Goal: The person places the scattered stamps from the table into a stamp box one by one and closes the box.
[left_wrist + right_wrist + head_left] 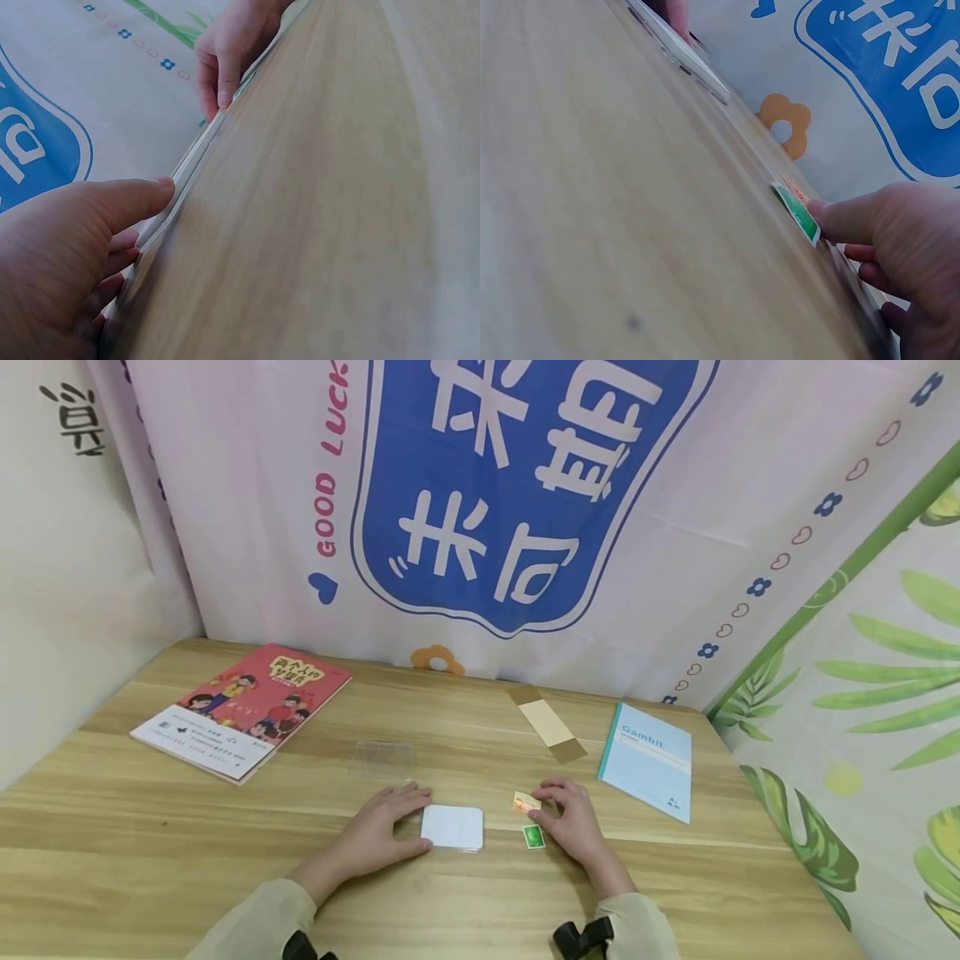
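A stack of white cards with rounded corners (452,827) lies on the wooden table in front of the left hand (378,835). That hand's thumb and fingertips rest at the left corners of the stack, its fingers fairly straight. In the head view the right hand (573,822) pinches a small orange-and-cream stamp-like piece (522,802) between thumb and index finger, low over the table. A small green stamp-like piece with a white border (533,837) lies just nearer the person; the right wrist view shows this green piece (799,215) beside the thumb.
Behind the cards lies a clear plastic box or lid (384,759). A red-and-white book (247,710) is at the back left. Toward the right are a cream strip with brown ends (545,721) and a light blue notebook (647,764). Printed cloth hangs behind the table (187,860).
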{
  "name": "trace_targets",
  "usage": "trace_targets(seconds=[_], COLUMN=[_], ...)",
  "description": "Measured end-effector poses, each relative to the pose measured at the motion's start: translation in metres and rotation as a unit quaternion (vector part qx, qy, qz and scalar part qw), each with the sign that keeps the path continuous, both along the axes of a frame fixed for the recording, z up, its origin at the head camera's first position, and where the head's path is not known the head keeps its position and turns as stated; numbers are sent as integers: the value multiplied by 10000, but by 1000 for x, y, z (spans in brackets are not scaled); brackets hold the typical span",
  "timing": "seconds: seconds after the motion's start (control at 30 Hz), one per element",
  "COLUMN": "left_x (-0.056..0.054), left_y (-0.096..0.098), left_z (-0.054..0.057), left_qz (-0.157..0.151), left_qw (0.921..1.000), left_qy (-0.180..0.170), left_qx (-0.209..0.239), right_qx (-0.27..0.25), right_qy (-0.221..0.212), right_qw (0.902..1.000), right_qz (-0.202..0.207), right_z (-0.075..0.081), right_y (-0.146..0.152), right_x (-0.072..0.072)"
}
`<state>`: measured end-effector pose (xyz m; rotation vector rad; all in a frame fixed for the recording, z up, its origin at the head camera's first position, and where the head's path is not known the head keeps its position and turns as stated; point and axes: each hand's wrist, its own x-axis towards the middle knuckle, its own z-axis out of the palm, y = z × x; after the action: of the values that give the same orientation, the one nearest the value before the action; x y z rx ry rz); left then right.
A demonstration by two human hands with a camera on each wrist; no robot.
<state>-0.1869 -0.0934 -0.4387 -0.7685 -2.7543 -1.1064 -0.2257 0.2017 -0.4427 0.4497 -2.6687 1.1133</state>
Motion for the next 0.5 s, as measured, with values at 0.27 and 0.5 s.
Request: trace_targets(seconds=[0.27,0.5], left_x=[0,1], left_y=[0,1], left_z=[1,1], left_qz=[2,1], left_qw=[10000,10000], left_qy=[-19,-4], left_qx=[21,-13], right_qx=[-39,-52], right_qy=[-104,-14], right_qw=[9999,10000], right_qz=[33,29], right_z=[2,2], right_y=[-2,-3], right_x=[2,2])
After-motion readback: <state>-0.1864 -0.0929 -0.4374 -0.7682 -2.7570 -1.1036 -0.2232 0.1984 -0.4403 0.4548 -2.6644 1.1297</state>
